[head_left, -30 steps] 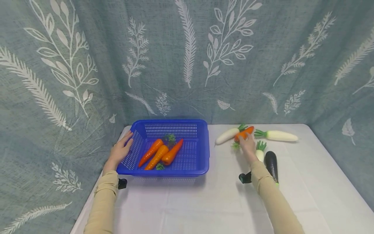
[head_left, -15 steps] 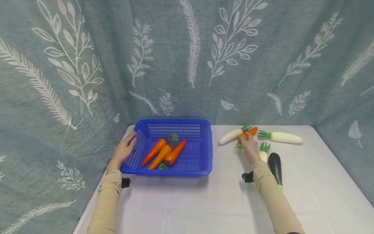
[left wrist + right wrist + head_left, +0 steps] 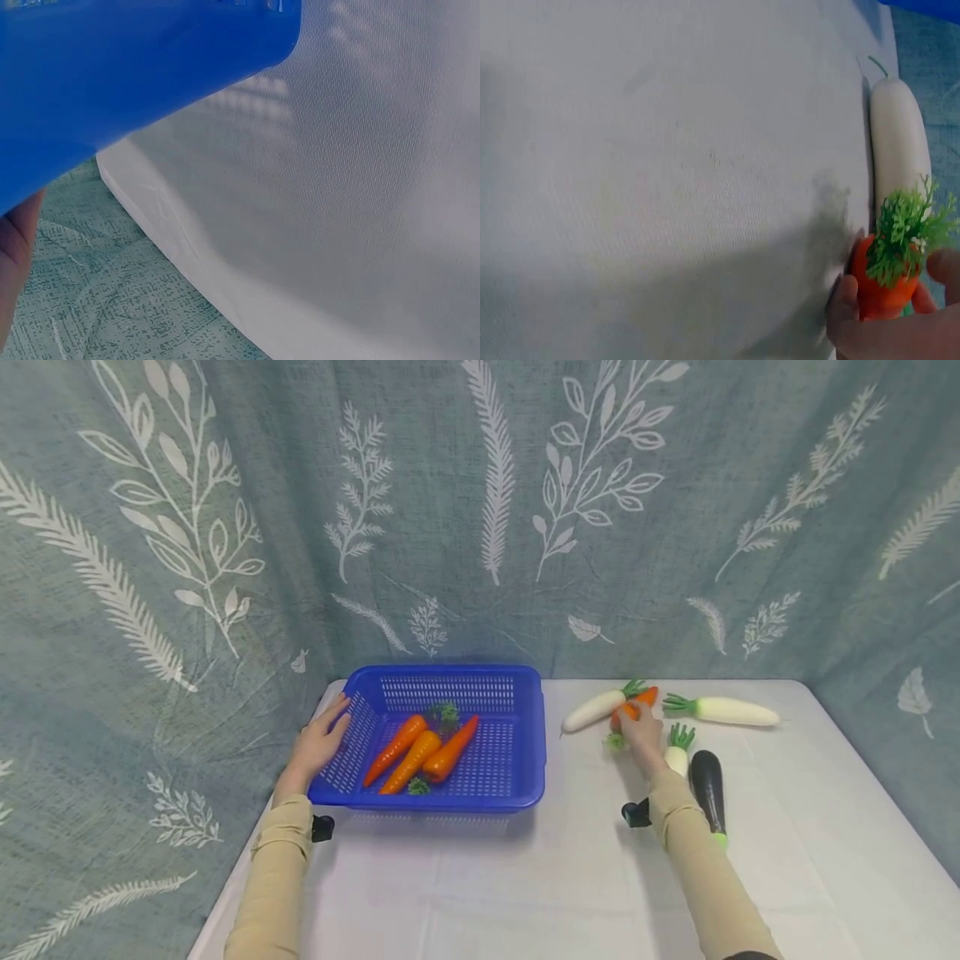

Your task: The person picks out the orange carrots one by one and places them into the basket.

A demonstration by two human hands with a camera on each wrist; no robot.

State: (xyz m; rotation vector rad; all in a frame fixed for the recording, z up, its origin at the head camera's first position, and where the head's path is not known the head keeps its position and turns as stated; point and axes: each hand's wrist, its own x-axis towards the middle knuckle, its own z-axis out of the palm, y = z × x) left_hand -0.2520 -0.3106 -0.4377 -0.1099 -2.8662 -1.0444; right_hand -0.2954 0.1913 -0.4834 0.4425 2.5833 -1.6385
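Note:
At the back right of the table, my right hand [image 3: 641, 735] grips an orange carrot [image 3: 647, 697], with fingers and thumb around its thick end. Green leaves [image 3: 904, 232] stick out from that end in the right wrist view. Beside the carrot lies a white radish [image 3: 592, 711], its green top close behind the carrot. My left hand [image 3: 318, 743] rests with extended fingers at the left side of a blue plastic basket [image 3: 542, 735]. Inside the basket are three carrots [image 3: 411, 762]. The left wrist view shows only part of that hand under the basket's blue wall [image 3: 150, 67].
A second white radish [image 3: 735, 712] lies at the far right. Nearer are a smaller white radish [image 3: 676, 760], partly covered by the right arm, and a dark eggplant [image 3: 707, 785]. A grey-green leaf-patterned curtain [image 3: 450, 527] stands behind the white table [image 3: 480, 893].
The head view has shifted slightly. The carrot at my right hand has tilted and drawn in a little toward the hand. My left hand stays at the basket.

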